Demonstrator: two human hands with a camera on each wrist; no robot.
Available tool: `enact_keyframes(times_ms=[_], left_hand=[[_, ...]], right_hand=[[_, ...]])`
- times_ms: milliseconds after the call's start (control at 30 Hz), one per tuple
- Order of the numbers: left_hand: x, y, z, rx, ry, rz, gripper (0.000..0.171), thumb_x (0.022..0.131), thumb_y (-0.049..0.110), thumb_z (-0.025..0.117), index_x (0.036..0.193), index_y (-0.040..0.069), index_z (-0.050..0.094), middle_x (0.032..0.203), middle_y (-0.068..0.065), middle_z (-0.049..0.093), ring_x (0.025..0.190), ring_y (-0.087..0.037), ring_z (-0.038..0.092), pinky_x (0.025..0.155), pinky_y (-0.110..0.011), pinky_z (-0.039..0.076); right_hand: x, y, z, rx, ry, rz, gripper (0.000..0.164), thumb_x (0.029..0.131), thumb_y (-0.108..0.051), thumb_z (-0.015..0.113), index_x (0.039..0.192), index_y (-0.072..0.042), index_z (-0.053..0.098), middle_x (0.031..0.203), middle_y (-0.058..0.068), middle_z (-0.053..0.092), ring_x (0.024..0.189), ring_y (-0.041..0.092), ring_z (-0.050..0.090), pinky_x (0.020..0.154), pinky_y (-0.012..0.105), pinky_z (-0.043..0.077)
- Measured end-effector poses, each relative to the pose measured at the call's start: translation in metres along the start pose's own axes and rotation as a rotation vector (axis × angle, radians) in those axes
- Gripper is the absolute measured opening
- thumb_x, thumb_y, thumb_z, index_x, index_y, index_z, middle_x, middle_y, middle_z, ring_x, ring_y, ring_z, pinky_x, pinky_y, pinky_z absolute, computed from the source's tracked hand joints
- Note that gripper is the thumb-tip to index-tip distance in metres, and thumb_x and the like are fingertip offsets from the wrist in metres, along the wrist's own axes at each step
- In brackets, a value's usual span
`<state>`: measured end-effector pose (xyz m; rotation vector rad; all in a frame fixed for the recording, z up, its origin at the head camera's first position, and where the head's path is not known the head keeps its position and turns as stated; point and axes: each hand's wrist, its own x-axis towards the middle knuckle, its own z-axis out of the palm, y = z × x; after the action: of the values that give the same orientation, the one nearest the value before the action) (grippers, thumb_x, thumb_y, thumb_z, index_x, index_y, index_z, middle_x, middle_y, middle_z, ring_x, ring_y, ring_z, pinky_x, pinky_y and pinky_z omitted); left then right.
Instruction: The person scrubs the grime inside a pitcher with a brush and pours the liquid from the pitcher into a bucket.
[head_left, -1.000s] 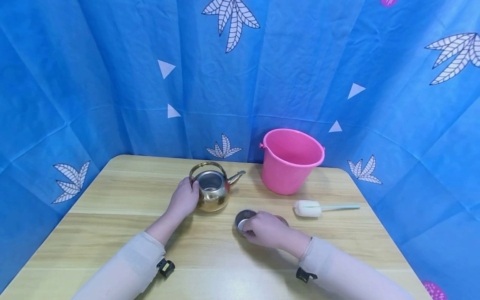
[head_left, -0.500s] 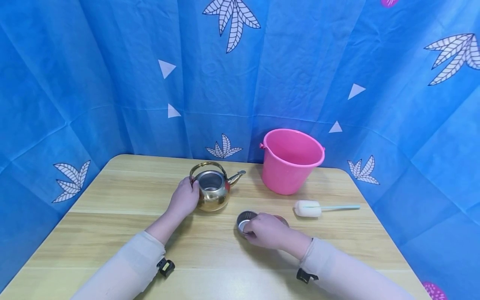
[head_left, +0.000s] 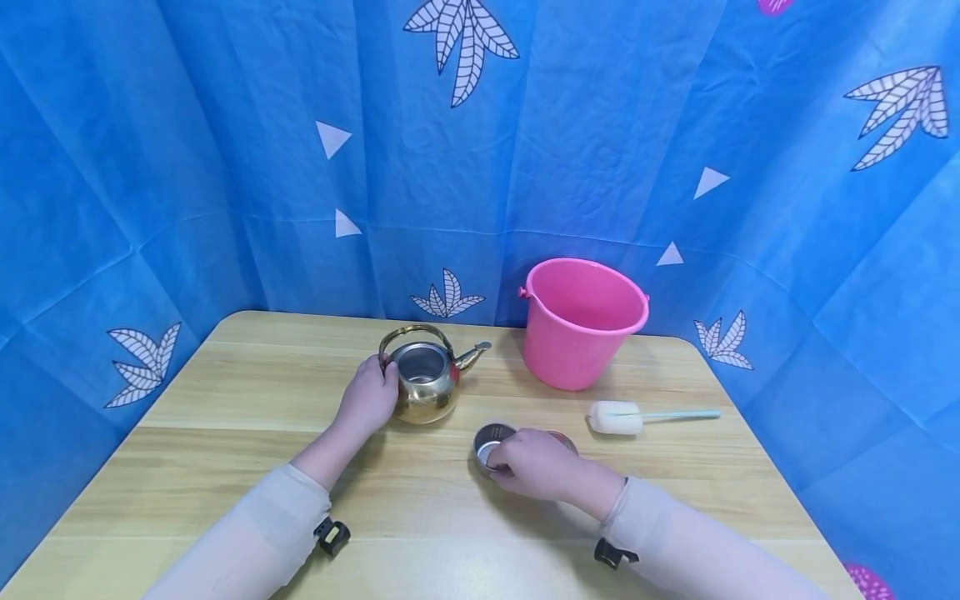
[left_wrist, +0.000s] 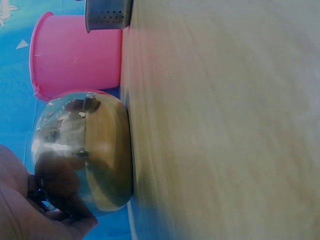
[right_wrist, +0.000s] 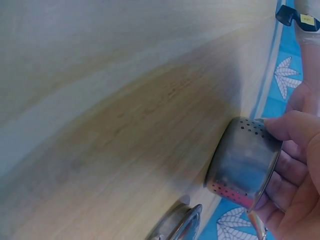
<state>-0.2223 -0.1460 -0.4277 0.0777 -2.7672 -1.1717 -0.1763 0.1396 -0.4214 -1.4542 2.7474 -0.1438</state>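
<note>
Inching the strainer (right_wrist: 244, 160) slightly farther toward four o'clock from the kettle (head_left: 429, 403), pinching it with the right hand (head_left: 537, 462) and gripping the handle (head_left: 414, 328) with the left hand (head_left: 369, 395), probably for steadiness.

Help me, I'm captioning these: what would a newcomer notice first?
The pink plastic bucket catches the eye first, standing at the back, right of centre. Next comes the shiny, round gold metal kettle to its left, held by the left hand. Nearer, the right hand holds a perforated silver metal cup.
</note>
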Motion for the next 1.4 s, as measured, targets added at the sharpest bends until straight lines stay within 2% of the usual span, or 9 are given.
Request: enact_keyframes(times_ms=[300, 567, 767, 967, 1200, 1400], left_hand=[[0.000, -0.001, 0.001, -0.004, 0.001, -0.001, 0.051, 0.107, 0.027, 0.034, 0.136, -0.014, 0.043, 0.133, -0.035, 0.050, 0.126, -0.049, 0.049, 0.106, -0.058, 0.040], [0.000, -0.001, 0.002, -0.012, 0.000, -0.005, 0.052, 0.106, 0.027, 0.034, 0.137, -0.014, 0.043, 0.133, -0.034, 0.050, 0.126, -0.049, 0.049, 0.106, -0.058, 0.040], [0.000, -0.002, 0.001, -0.012, -0.002, -0.004, 0.051, 0.107, 0.027, 0.033, 0.136, -0.014, 0.043, 0.133, -0.034, 0.050, 0.126, -0.049, 0.049, 0.106, -0.058, 0.039], [0.000, -0.001, 0.001, -0.014, -0.003, -0.002, 0.051, 0.107, 0.027, 0.033, 0.136, -0.013, 0.044, 0.133, -0.034, 0.050, 0.126, -0.049, 0.049, 0.106, -0.058, 0.040], [0.000, -0.001, 0.000, -0.016, 0.000, -0.001, 0.051, 0.107, 0.026, 0.034, 0.136, -0.014, 0.044, 0.133, -0.034, 0.050, 0.126, -0.049, 0.049, 0.106, -0.058, 0.040], [0.000, 0.000, 0.001, -0.009, -0.001, -0.002, 0.051, 0.107, 0.026, 0.034, 0.136, -0.015, 0.043, 0.134, -0.035, 0.050, 0.127, -0.049, 0.048, 0.106, -0.058, 0.040]], right_hand=[[-0.001, -0.001, -0.001, 0.010, 0.004, -0.008, 0.033, 0.087, -0.022, 0.075, 0.066, -0.024, 0.050, 0.061, -0.016, 0.046, 0.054, 0.001, 0.042, 0.058, 0.021, 0.042], [-0.003, -0.003, -0.005, 0.008, 0.032, 0.000, 0.032, 0.088, -0.024, 0.074, 0.067, -0.027, 0.051, 0.060, -0.017, 0.045, 0.053, 0.000, 0.042, 0.053, 0.019, 0.039], [-0.003, -0.002, -0.008, 0.036, 0.057, -0.009, 0.020, 0.089, -0.025, 0.074, 0.073, -0.026, 0.061, 0.063, -0.016, 0.053, 0.055, -0.001, 0.044, 0.053, 0.018, 0.041], [-0.002, -0.001, -0.011, 0.069, 0.058, -0.017, 0.001, 0.088, -0.021, 0.074, 0.088, -0.020, 0.075, 0.073, -0.014, 0.066, 0.061, -0.005, 0.050, 0.063, 0.018, 0.047], [-0.004, -0.001, -0.018, 0.100, 0.070, 0.001, 0.013, 0.086, -0.016, 0.075, 0.098, -0.015, 0.078, 0.085, -0.007, 0.073, 0.072, -0.001, 0.062, 0.071, 0.019, 0.053], [-0.004, 0.000, -0.023, 0.138, 0.081, 0.011, 0.007, 0.089, -0.015, 0.075, 0.095, -0.015, 0.078, 0.082, -0.008, 0.072, 0.069, -0.003, 0.059, 0.069, 0.018, 0.052]])
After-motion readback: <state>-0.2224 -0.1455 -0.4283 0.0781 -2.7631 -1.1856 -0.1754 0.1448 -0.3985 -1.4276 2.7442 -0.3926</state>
